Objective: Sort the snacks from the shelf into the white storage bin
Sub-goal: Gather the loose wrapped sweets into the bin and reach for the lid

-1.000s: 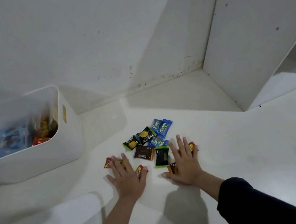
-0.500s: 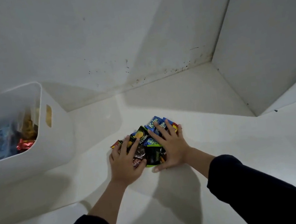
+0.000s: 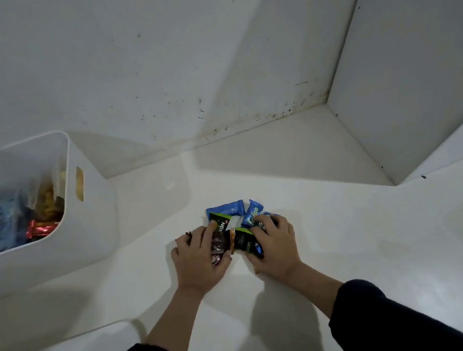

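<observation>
Two hands, left (image 3: 199, 259) and right (image 3: 274, 244), side by side, fingers curled, each clutching snack packets (image 3: 230, 236) bunched on shelf (image 3: 356, 246); white storage bin (image 3: 93, 227) at left, part-filled.

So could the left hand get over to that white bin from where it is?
Probably yes. The white bin stands open-topped just left of the left hand, with only bare shelf between them; the hand already grips snack packets.

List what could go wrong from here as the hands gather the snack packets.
1. The blue packets at the far edge lie beyond the fingers of both the left hand and the right hand, so they may be left behind.
2. The loose handfuls could spill on the way to the white storage bin, which stands apart to the left.
</observation>
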`<state>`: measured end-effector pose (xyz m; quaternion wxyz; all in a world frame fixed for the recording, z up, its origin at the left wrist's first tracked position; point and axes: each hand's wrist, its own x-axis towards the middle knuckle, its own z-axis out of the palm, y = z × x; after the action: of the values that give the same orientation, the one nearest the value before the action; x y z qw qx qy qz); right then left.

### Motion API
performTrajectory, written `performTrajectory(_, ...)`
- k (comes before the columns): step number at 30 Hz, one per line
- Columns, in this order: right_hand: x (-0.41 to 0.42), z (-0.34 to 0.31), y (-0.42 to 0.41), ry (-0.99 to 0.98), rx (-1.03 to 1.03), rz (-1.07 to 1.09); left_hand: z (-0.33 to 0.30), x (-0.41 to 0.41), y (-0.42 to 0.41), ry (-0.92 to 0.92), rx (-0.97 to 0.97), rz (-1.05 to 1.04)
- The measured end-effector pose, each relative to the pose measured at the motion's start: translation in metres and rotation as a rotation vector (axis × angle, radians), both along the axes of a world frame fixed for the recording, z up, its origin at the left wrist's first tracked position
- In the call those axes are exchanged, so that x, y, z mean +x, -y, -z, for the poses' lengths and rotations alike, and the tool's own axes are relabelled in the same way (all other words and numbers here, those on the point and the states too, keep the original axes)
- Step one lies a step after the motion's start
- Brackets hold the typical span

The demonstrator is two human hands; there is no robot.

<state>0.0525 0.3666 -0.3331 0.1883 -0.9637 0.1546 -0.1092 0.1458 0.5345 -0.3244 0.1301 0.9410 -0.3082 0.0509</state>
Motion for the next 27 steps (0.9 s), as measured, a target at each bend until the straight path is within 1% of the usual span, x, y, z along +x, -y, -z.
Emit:
performTrajectory(3, -0.010, -0.004, -0.008, -0.033, 0.002, 0.050, -0.001, -0.001, -0.002, -0.028, 0.012, -0.030)
performTrajectory(6, -0.019, -0.008, -0.013, -0.098, -0.030, 0.044, -0.003, -0.008, -0.007, -0.096, -0.029, -0.086)
performTrajectory(8, -0.024, -0.012, -0.015, -0.149, -0.017, 0.044, -0.006, -0.014, -0.012, -0.180, -0.089, -0.153)
performTrajectory(10, -0.027, -0.020, -0.016, -0.178, 0.021, 0.066, -0.013, -0.021, -0.017, -0.310, -0.154, -0.216)
performTrajectory(13, -0.031, -0.042, -0.022, -0.252, 0.184, 0.076, -0.027, -0.029, -0.031, -0.396, -0.324, -0.222)
performTrajectory(16, -0.028, -0.078, -0.038, -0.172, 0.375, 0.128, -0.049, -0.032, -0.052, -0.424, -0.471, -0.184)
performTrajectory(19, -0.013, -0.125, -0.064, -0.066, 0.630, 0.171, -0.078, -0.026, -0.081, -0.376, -0.564, -0.165)
performTrajectory(22, 0.013, -0.177, -0.099, -0.010, 0.862, 0.111, -0.114, -0.012, -0.112, -0.322, -0.646, -0.160)
performTrajectory(25, 0.044, -0.219, -0.139, 0.045, 0.966, 0.061, -0.151, 0.008, -0.147, -0.266, -0.741, -0.168)
performTrajectory(27, 0.068, -0.242, -0.168, 0.033, 1.001, 0.007, -0.176, 0.024, -0.172, -0.231, -0.813, -0.179)
